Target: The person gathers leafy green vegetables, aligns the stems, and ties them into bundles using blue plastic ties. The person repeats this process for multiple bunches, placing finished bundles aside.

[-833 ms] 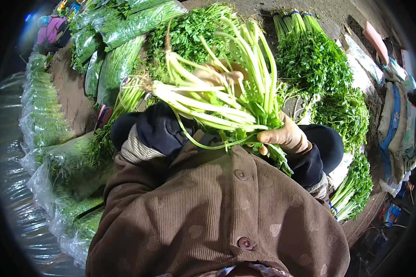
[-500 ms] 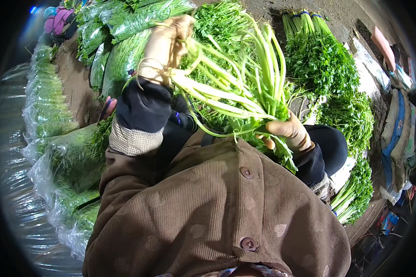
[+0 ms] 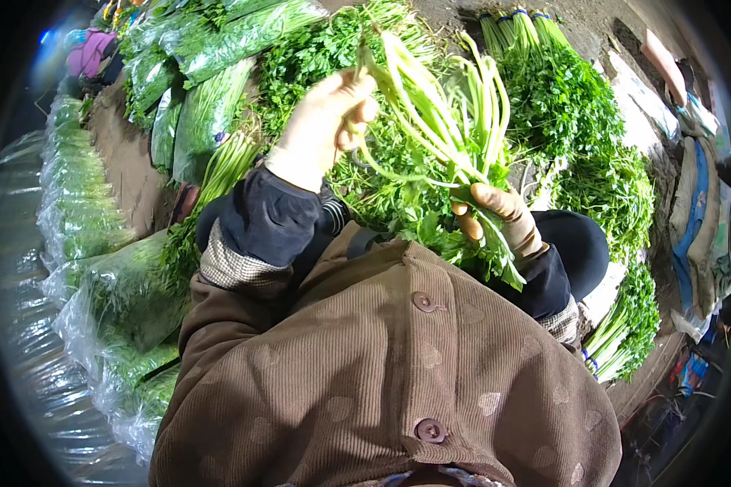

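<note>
The bunch (image 3: 421, 91) of pale stalks is at the upper centre of the frame, root end up, leaves down. The right hand (image 3: 508, 215), right of centre, is closed round the leafy end. The left hand (image 3: 329, 122) curls its fingers by the root end; whether they pinch a stalk, I cannot tell. Bagged greens (image 3: 248, 40) lie upper left, tied greens (image 3: 544, 97) upper right.

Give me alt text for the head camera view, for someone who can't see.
A person's right hand grips a bunch of leafy green stalks near its leaves, while the left hand is raised by its other end. Around them lie more greens, plastic-wrapped bundles at the left.
</note>
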`<state>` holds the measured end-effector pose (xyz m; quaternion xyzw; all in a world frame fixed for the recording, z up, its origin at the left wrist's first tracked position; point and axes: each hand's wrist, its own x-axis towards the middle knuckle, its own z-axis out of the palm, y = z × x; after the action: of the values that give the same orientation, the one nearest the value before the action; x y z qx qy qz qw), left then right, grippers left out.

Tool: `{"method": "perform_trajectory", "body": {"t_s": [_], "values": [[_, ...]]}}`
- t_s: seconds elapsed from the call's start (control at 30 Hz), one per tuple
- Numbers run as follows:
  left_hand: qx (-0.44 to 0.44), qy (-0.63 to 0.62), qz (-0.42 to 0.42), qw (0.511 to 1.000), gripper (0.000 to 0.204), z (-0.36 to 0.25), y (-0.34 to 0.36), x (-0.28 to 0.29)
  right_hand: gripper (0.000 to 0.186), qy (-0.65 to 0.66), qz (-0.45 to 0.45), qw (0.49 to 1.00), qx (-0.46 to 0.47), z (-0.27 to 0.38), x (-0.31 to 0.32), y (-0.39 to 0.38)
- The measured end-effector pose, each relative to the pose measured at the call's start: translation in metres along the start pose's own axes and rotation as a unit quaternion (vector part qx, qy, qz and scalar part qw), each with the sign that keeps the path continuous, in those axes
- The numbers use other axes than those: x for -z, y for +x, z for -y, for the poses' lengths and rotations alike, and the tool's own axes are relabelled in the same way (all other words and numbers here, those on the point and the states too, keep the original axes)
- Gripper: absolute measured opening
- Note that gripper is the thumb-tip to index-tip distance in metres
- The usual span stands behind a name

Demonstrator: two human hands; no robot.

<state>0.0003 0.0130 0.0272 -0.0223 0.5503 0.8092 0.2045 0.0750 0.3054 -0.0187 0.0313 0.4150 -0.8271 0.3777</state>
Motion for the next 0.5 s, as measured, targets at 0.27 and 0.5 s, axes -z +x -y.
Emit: {"method": "perform_trajectory", "body": {"t_s": [0.27,0.5], "values": [[-0.139,0.415,-0.265,0.859,0.026,-0.06,0.018,0.092,0.038,-0.027,0.0,0.999,0.047,0.011,-0.019,-0.006],[-0.349,0.654,-0.154,0.653,0.053,-0.1,-0.002,0.029,0.034,-0.093,-0.036,0.995,0.022,0.016,-0.033,-0.002]]}}
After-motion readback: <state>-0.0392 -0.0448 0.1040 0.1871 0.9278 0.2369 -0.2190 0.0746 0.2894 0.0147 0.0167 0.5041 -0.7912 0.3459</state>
